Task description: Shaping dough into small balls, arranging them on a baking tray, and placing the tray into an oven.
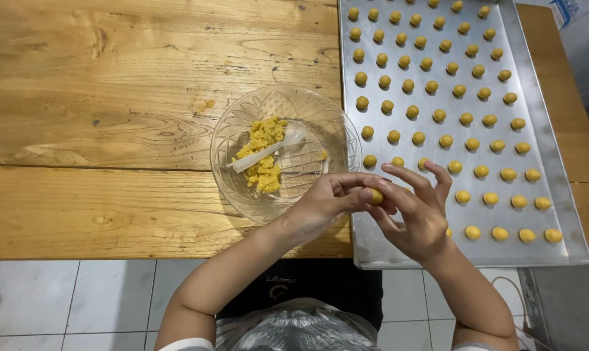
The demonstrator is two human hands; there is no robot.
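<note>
Grip (374, 197) of both hands around dough ball (375, 195)

A worn, knotted wooden bench (112, 97) made of wide planks fills the upper left. Below its front edge lies a pale grey tiled floor (67, 305). At the top right corner, part of a white cardboard box (577, 10) shows.

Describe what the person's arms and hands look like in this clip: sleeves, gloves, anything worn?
Both hands, the left hand and the right hand, are bare: no gloves, and no rings or watch that can be seen. The forearms are uncovered too. Only short sleeve edges show at the bottom of the view, light with a striped look on the left.
</note>
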